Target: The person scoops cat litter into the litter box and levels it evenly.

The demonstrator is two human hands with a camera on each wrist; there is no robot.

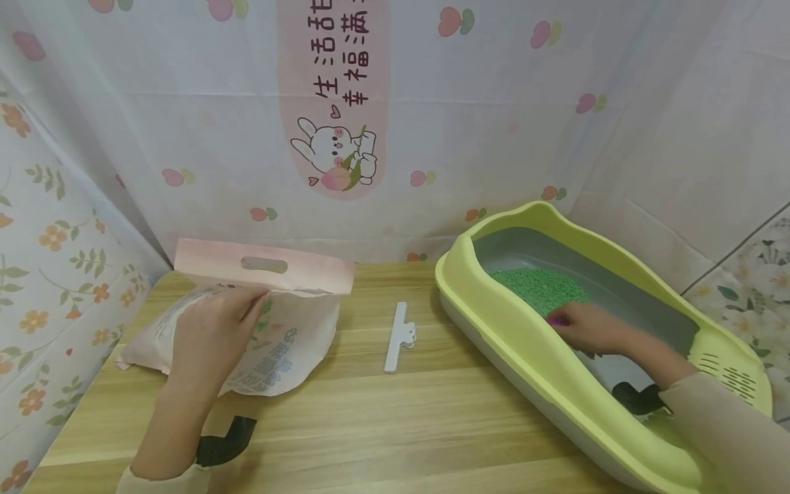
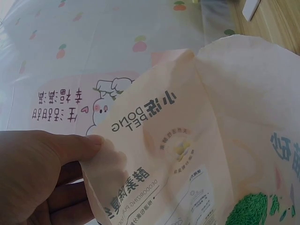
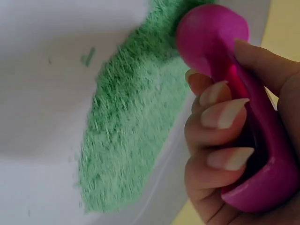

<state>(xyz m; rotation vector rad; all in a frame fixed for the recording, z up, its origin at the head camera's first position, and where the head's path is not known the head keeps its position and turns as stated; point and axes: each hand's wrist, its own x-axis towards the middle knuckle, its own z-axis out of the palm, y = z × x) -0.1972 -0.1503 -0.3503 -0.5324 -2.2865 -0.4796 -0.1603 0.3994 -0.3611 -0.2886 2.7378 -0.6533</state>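
Note:
My left hand [image 1: 212,333] pinches the open top edge of a pale pink paper bag [image 1: 290,343] that lies on the table at left. In the left wrist view, thumb and fingers grip the bag's printed panel [image 2: 159,136]. My right hand [image 1: 592,329] is inside a yellow-and-grey litter box [image 1: 494,302], near a pile of green litter pellets [image 1: 537,288]. In the right wrist view its fingers curl round the handle of a magenta scoop [image 3: 213,35], whose rounded end touches or overlaps the pellets [image 3: 126,126]. The scoop's inside is hidden.
A white bag clip [image 1: 395,339] lies on the wooden table [image 1: 370,425] between bag and box. Behind hangs a printed curtain [image 1: 444,137]. The litter box has a raised rim and a slotted step [image 1: 728,377] at its near right end.

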